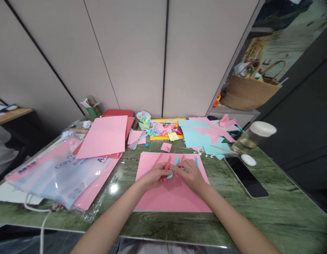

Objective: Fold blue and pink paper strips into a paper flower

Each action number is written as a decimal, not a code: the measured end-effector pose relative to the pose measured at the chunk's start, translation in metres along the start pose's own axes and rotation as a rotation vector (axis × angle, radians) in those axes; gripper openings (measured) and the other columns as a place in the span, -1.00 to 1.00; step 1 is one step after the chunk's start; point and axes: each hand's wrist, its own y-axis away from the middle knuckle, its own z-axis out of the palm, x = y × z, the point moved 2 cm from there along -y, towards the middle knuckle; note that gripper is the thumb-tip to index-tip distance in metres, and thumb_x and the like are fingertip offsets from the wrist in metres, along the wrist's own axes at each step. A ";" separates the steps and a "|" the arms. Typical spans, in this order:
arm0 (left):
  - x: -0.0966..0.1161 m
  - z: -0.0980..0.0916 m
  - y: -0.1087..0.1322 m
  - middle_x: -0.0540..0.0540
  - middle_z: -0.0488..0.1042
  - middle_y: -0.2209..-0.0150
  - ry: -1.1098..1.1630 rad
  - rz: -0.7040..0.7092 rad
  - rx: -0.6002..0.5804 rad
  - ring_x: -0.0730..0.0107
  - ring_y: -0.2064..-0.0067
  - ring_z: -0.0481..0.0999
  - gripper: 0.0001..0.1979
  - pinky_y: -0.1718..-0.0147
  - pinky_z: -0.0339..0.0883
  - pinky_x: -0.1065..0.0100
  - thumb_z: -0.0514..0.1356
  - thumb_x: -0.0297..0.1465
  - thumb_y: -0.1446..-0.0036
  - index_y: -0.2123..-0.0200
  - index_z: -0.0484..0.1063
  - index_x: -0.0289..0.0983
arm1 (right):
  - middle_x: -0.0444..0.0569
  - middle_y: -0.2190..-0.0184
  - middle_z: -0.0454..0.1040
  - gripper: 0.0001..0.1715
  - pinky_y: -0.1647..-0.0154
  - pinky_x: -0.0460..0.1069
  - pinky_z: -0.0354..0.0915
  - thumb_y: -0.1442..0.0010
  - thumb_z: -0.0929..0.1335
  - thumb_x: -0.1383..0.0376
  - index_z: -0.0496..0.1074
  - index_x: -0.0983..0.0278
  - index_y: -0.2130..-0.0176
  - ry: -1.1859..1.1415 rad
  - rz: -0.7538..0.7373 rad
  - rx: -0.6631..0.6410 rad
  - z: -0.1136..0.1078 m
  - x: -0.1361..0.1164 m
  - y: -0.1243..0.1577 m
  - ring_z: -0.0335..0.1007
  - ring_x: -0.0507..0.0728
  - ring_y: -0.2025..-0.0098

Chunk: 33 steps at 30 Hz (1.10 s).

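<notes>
A stack of pink paper sheets [168,199] lies before me on the table, with both hands over it. My left hand [156,173] has its fingers closed round several narrow pink paper strips [167,163], which stick up past the fingertips. Between the hands a light-blue folded paper strip [176,163] slants across. My right hand [191,173] is curled palm down, with its fingertips pinching that blue strip close to my left thumb. Another blue paper strip [197,162] lies beyond the right knuckles. Above the stack is a small folded pink square [166,147].
Paper flowers [144,120] and a yellow tray [153,137] are at the back, beside blue paper sheets [191,135]. At right are a phone [247,178], a white oval object [248,160] and a lidded jar [252,137]. A plastic paper bag [60,173] covers the left side.
</notes>
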 end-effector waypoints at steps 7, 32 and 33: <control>0.010 0.008 0.007 0.03 0.22 0.53 0.069 0.053 -0.147 0.68 0.60 0.07 -0.76 0.61 -0.18 0.48 0.23 -0.38 0.14 0.39 0.27 -0.34 | -0.13 0.47 0.26 -0.50 0.47 -0.07 0.20 -0.07 0.27 0.17 0.19 0.22 -0.02 -0.949 0.698 0.031 0.000 0.013 -0.009 0.20 0.01 0.48; 0.009 0.014 0.015 0.07 0.10 0.54 -0.455 -0.004 -0.188 0.55 0.52 0.08 -0.84 0.56 -0.03 0.47 0.06 -0.40 0.07 0.35 0.30 -0.27 | -0.22 0.62 0.26 -0.75 0.57 -0.13 0.11 0.08 0.38 0.20 0.23 0.26 0.46 -0.877 0.638 -0.100 -0.007 -0.002 -0.009 0.22 -0.03 0.58; 0.008 0.014 0.014 0.06 0.10 0.53 -0.460 0.000 -0.168 0.54 0.52 0.08 -0.85 0.55 -0.02 0.47 0.04 -0.42 0.09 0.36 0.29 -0.27 | -0.23 0.63 0.23 -0.73 0.57 -0.13 0.11 0.08 0.38 0.20 0.21 0.25 0.46 -0.859 0.635 -0.090 -0.007 -0.002 -0.008 0.21 -0.03 0.58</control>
